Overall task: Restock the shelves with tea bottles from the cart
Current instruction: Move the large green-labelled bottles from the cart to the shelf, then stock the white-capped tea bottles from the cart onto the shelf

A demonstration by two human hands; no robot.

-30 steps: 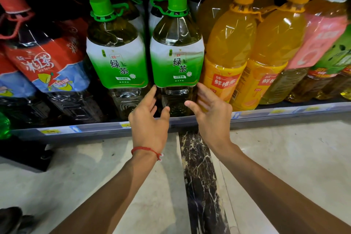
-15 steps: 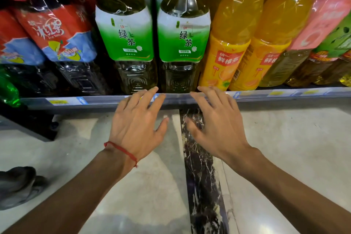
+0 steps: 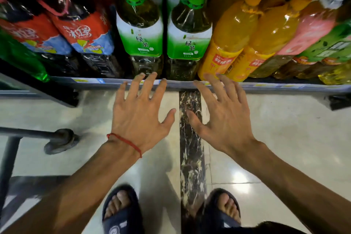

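Green-label tea bottles [image 3: 140,42] upright on shelf [image 3: 85,82], caps up; L hand [image 3: 138,118] & R hand [image 3: 226,119] splayed, holding nothing.

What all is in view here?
green tea bottles: two in front, more behind, green caps, shelf centre
red-labelled bottles: at least two, shelf left
orange bottles: two in front, more behind, right of centre
pink-labelled bottle: one, far right
shelf edge: one, grey, price tags
cart: one, dark frame and wheel, lower left
floor: pale tiles, one dark marble strip
sandals: two, dark blue, bottom
bracelet: one, red, left wrist
left hand: one, fingers spread, at shelf edge
right hand: one, fingers spread, at shelf edge
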